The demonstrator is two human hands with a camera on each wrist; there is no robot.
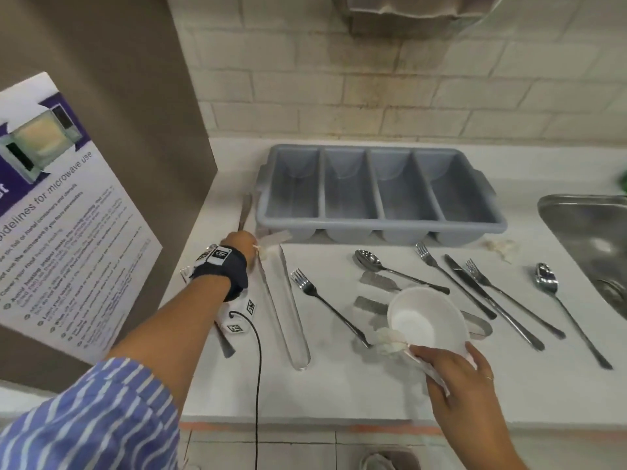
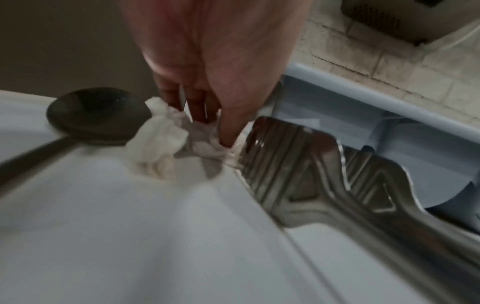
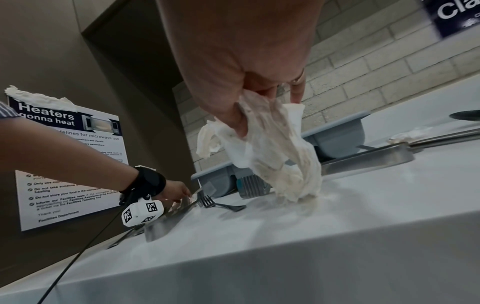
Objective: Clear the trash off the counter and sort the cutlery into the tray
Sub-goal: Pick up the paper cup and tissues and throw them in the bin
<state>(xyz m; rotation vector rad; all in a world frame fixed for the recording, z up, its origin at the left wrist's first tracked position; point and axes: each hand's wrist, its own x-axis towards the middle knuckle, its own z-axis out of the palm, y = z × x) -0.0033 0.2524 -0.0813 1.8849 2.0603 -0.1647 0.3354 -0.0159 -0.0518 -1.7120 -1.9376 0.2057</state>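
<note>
Head view, left hand (image 1: 241, 244): reaches to 10 o'clock on the bench (image 1: 339, 391), fingertips down on a small crumpled tissue (image 1: 263, 253) just beside the grey tray (image 1: 380, 195); the grip itself is hidden from here.
Head view, right hand (image 1: 451, 371): at 5 o'clock, fingers curled on a white foam bowl (image 1: 424, 317) and a wad of napkin (image 1: 390, 339) together.
Head view, cutlery: forks, spoons, knives and tongs (image 1: 288, 307) lie loose across the bench; the tray's four compartments look bare.
Left wrist view: fingers (image 2: 228, 131) pinch the tissue between a spoon bowl (image 2: 98, 115) at 9 o'clock and a ridged tong end (image 2: 298, 164) at 3 o'clock.
Risk there: a thin pinch may tear the tissue and leave scraps, or drag the spoon along.
Right wrist view: the napkin (image 3: 280, 148) hangs limp from the closed hand, its tail brushing the bench.
Risk there: two things in one grip; the bowl could slip out, or the trailing tail could snag a fork (image 3: 218, 203).
</note>
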